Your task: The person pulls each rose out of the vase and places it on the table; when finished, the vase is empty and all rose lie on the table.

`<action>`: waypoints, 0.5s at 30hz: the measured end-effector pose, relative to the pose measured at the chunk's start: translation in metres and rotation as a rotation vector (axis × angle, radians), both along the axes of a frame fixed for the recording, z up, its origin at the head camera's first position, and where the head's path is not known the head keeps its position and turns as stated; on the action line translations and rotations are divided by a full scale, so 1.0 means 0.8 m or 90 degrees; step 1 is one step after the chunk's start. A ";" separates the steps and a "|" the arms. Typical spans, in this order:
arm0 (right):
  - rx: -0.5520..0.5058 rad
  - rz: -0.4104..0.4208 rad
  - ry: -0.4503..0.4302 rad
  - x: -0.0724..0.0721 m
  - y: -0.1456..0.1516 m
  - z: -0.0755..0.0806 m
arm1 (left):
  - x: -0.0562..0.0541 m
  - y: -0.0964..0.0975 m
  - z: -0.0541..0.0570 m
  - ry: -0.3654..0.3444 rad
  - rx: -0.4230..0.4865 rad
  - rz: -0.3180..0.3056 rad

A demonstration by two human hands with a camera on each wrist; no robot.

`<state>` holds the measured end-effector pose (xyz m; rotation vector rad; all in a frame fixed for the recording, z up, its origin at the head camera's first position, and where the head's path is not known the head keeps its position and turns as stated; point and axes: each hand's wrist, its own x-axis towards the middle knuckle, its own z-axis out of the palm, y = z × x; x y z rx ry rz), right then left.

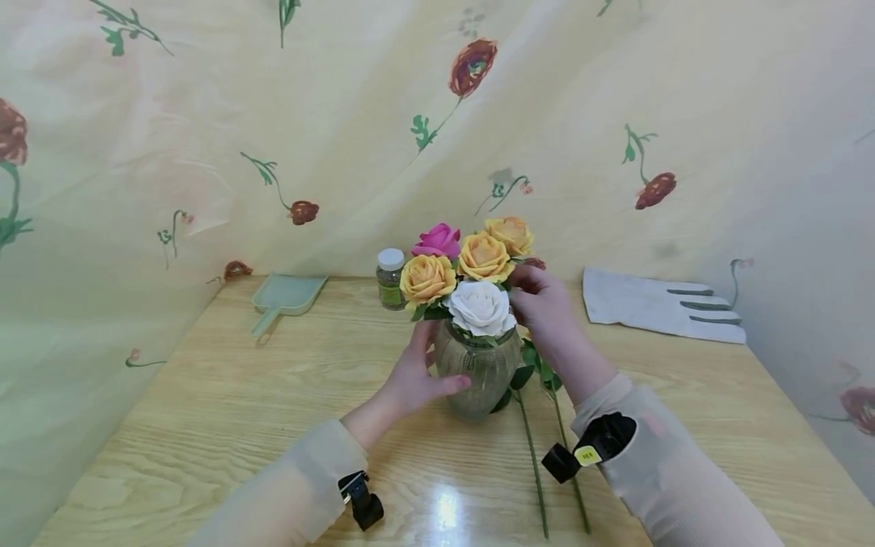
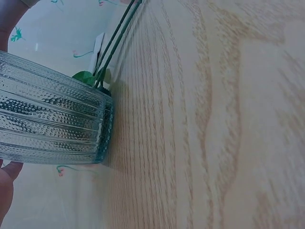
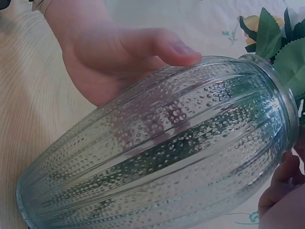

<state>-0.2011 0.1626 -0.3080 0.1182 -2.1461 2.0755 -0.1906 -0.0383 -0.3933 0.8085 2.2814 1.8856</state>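
Observation:
A ribbed clear glass vase [image 1: 478, 372] stands on the table, holding a white rose [image 1: 481, 308], a magenta rose [image 1: 437, 240] and several yellow-orange roses [image 1: 484, 257]. My left hand [image 1: 417, 376] grips its left side, thumb across the front; the fingers show through the bumpy glass in the right wrist view. My right hand [image 1: 547, 308] reaches behind the blooms at the vase's right. Its bent fingers [image 3: 281, 179] are right at the rim, partly out of frame; I cannot tell whether they pinch a stem. Two green stems [image 1: 533, 463] with leaves lie right of the vase.
Behind the vase's left side stands a small jar [image 1: 391, 285] with a white lid. A pale green dustpan [image 1: 290, 295] lies at the back left, a grey-white glove [image 1: 656, 304] at the back right. Flower-printed sheeting [image 1: 342, 114] hangs along the table's back edge.

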 end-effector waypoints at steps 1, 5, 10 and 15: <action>-0.015 -0.009 0.002 0.001 0.001 -0.001 | 0.000 0.000 0.000 0.002 0.000 -0.001; -0.052 -0.032 0.024 0.005 0.001 -0.001 | -0.001 0.000 -0.001 0.007 0.002 0.004; -0.105 -0.041 0.052 0.010 0.002 -0.001 | -0.001 -0.001 -0.001 0.008 -0.006 0.007; -0.141 -0.066 0.063 0.015 0.002 -0.001 | -0.001 0.000 -0.001 0.012 -0.006 -0.002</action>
